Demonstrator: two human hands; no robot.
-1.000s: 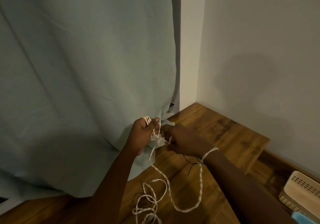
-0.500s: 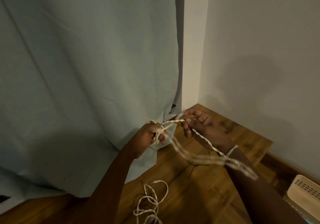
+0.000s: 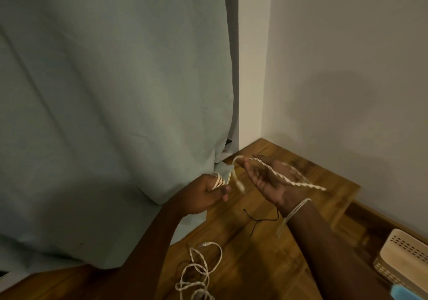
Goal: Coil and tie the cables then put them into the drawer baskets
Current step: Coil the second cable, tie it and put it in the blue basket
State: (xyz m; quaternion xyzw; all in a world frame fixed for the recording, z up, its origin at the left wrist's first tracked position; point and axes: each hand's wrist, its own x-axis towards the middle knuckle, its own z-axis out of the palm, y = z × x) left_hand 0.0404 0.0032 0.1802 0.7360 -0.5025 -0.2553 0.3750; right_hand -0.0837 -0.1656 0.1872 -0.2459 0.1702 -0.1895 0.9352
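A white twisted cable [image 3: 281, 176] runs between my two hands above the wooden floor. My left hand [image 3: 205, 196] is closed around several turns of it wound on the fingers. My right hand [image 3: 268, 179] is palm up with the fingers apart, and the cable lies across the palm and trails off to the right, blurred. More of the same white cable [image 3: 200, 274] lies in loose loops on the floor below my hands. A cream perforated basket [image 3: 403, 265] stands at the lower right edge.
A pale green curtain [image 3: 111, 114] hangs on the left down to the floor. A white wall [image 3: 347, 68] closes the right side and meets the curtain in a corner. A thin black cord [image 3: 259, 221] lies on the wooden floor [image 3: 254, 253]. Something blue shows under the basket.
My right hand has turned palm up and opened, moving right and away from my left hand while drawing the cable out. My left hand has stayed closed on the wound turns.
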